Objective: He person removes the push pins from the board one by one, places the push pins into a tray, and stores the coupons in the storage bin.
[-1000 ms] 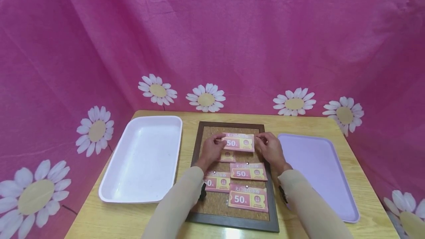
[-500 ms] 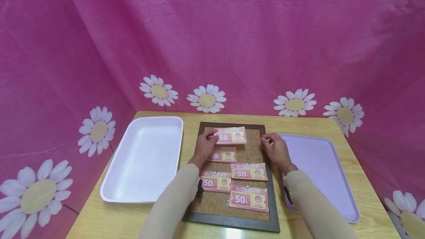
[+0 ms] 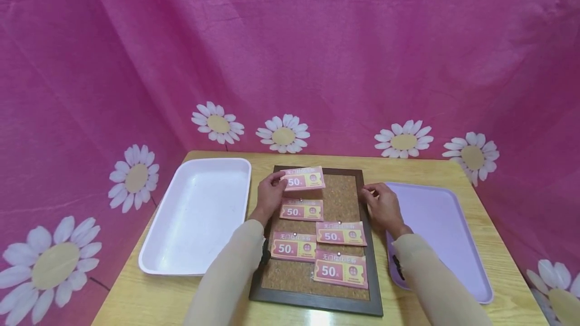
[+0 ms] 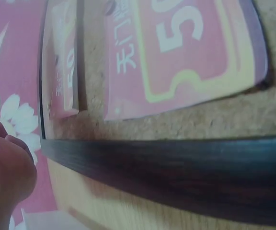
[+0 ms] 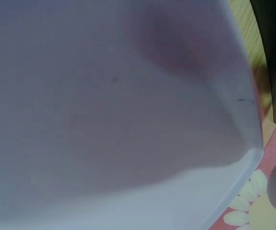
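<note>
A pink and yellow coupon marked 50 [image 3: 304, 179] is pinched at its left end by my left hand [image 3: 269, 196], above the top of a framed corkboard [image 3: 312, 308]. In the left wrist view it shows as a thin pale edge. My right hand [image 3: 384, 208] is at the board's right frame, thumb and fingers bent close together; whether something small sits between them is too small to tell. Lower on the board lie several similar coupons, among them an upper-left one [image 3: 302, 210] and a bottom-right one [image 3: 341, 269], each with a small pin at its top edge.
A deep white tray [image 3: 190, 225] stands left of the board. To the right lies a shallow purple tray [image 3: 435, 225], partly under my right forearm. Both rest on a wooden table [image 3: 136, 296]. A pink flowered cloth [image 3: 335, 74] hangs behind.
My left hand has moved left with the coupon, uncovering the pinned coupon below. My right hand has drawn away from that coupon, slightly rightward to the frame's edge.
</note>
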The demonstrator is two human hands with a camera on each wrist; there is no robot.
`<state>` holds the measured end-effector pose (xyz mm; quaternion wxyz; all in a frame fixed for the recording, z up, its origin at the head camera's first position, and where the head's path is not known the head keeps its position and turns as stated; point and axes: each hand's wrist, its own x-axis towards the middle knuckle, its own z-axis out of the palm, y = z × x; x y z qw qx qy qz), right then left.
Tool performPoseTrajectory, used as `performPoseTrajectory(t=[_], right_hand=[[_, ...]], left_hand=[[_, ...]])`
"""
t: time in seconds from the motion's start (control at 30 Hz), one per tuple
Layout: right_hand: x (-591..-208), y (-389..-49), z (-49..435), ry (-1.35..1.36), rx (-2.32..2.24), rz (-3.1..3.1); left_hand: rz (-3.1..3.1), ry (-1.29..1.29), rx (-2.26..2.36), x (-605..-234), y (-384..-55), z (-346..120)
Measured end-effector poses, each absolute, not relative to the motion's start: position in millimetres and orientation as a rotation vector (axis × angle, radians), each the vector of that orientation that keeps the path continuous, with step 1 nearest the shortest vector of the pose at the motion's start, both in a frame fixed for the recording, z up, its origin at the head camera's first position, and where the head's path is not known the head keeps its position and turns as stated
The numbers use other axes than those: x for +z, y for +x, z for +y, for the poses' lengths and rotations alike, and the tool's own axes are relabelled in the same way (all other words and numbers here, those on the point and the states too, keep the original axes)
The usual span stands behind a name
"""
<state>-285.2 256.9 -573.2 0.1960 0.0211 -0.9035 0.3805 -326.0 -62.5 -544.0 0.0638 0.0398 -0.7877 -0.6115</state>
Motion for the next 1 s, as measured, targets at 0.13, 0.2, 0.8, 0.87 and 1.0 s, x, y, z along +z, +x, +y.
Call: performPoseTrajectory(t=[0.13, 0.2, 0.8, 0.87, 1.0], right_hand=[[-573.3, -284.5, 261.2, 0.071, 1.025, -2.515], [-574.2, -284.6, 263.0, 0.064, 1.023, -2.512], [-585.3, -279.8, 279.1, -0.011, 1.002, -2.502], [-585.7, -278.9, 280.4, -0.02, 1.005, -2.511], [-586.8, -277.7, 282.6, -0.039, 1.005, -2.529]], left_hand=[[-2.358, 0.13, -1.846, -541.4, -328.0, -67.4], [-2.356, 0.135, -1.84, -539.3, -327.9, -69.7], [-2.35, 0.174, -1.749, -525.2, -330.5, -90.0], [-2.33, 0.18, -1.77, -524.2, -331.4, -92.3], [-2.288, 0.209, -1.766, -522.7, -333.3, -98.6]])
